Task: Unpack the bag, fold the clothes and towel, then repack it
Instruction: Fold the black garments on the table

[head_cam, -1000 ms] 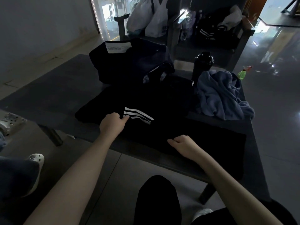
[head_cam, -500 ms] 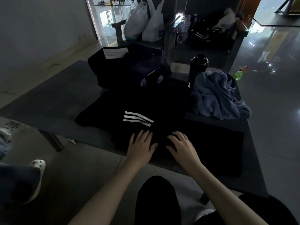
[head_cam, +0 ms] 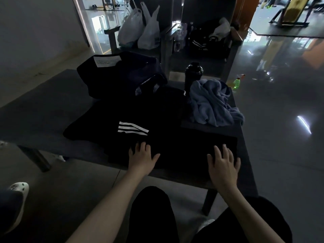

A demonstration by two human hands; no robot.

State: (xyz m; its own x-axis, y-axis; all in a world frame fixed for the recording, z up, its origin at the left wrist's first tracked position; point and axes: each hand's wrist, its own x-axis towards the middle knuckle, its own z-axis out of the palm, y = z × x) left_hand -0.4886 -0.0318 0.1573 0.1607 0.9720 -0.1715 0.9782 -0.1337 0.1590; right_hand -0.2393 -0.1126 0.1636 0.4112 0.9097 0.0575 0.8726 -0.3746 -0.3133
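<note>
On the dim low table (head_cam: 43,109), we now press left hand (head_cam: 142,157) and right hand (head_cam: 223,163), both spread flat and moved apart, smoothing the black garment (head_cam: 166,120) before folding.

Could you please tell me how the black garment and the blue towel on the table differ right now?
The black garment lies spread flat under both hands; the blue towel sits crumpled in a heap, untouched. The garment bears white stripes; the towel is plain. Both rest on the table.
</note>
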